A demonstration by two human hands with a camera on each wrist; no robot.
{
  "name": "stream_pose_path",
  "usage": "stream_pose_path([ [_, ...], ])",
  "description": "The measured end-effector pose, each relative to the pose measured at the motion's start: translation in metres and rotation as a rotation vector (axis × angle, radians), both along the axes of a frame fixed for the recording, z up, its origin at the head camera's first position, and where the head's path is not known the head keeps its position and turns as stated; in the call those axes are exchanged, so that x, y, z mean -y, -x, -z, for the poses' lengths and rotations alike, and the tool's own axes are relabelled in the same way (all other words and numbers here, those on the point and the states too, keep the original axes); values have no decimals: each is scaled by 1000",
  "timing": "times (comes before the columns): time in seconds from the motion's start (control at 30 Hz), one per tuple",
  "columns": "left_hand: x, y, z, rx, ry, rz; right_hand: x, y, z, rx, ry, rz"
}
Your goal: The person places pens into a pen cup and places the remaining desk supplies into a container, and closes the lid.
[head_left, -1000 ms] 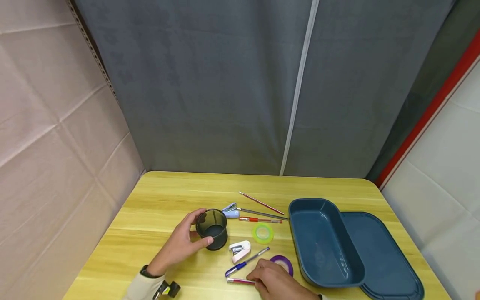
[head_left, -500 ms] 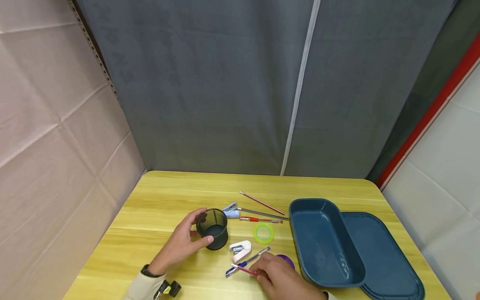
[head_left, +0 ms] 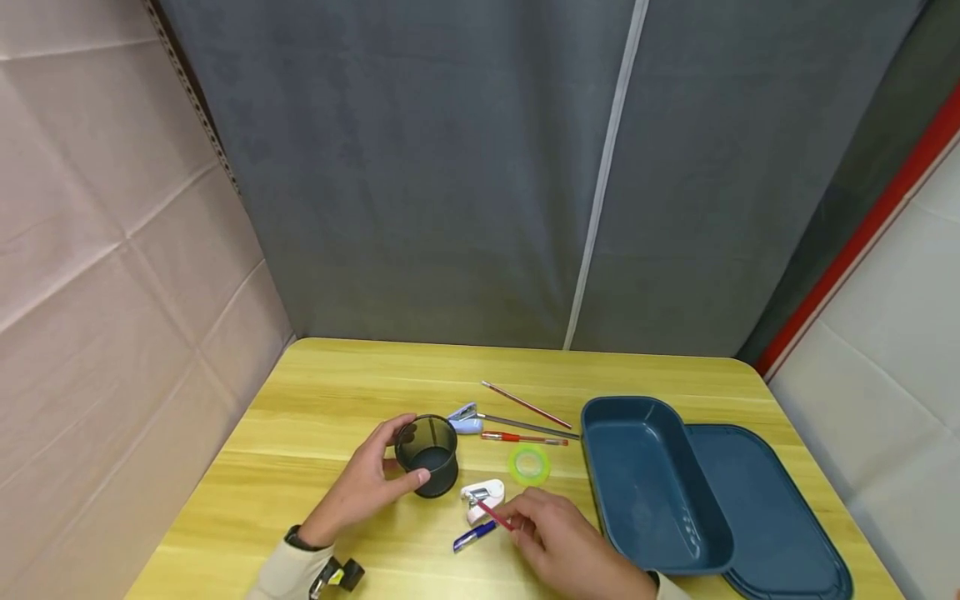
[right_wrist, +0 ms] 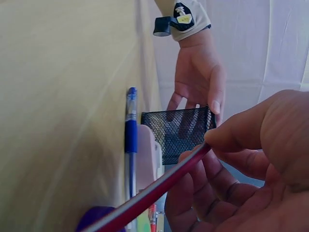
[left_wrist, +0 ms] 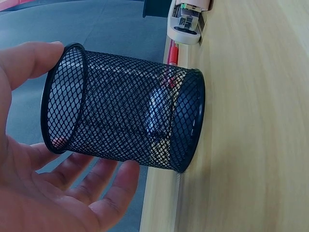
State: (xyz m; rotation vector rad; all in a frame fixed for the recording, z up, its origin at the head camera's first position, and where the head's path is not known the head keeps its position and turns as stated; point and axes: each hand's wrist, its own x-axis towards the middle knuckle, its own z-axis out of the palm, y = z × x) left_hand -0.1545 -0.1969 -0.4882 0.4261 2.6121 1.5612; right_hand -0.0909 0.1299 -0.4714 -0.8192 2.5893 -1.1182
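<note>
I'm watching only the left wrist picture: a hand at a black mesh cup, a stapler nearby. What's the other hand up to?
Observer: The right hand is pinching a slim dark red stick, probably a pencil.

Visitor: Through the weave I can't tell: is anything inside the mesh cup?

Observer: It looks empty; the head view, peering in from above, shows nothing in there.

Visitor: And what's over on the person's right, out of my sight?

Observer: A flat dark blue lid, lying beside a tray of the same colour.
</note>
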Motion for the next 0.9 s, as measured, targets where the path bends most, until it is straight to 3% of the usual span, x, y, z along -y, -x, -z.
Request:
stream_pose_path([
  [0.2,-1,0,-2,12,3,-8,4,4,-7,-49,64,35],
  [0.43,-1,1,-3,14,-8,-2,8,10,-18,-35,168,79],
  [0.9,1,3,-2,-4,-24,22,27,26,-40,-84,189,141],
])
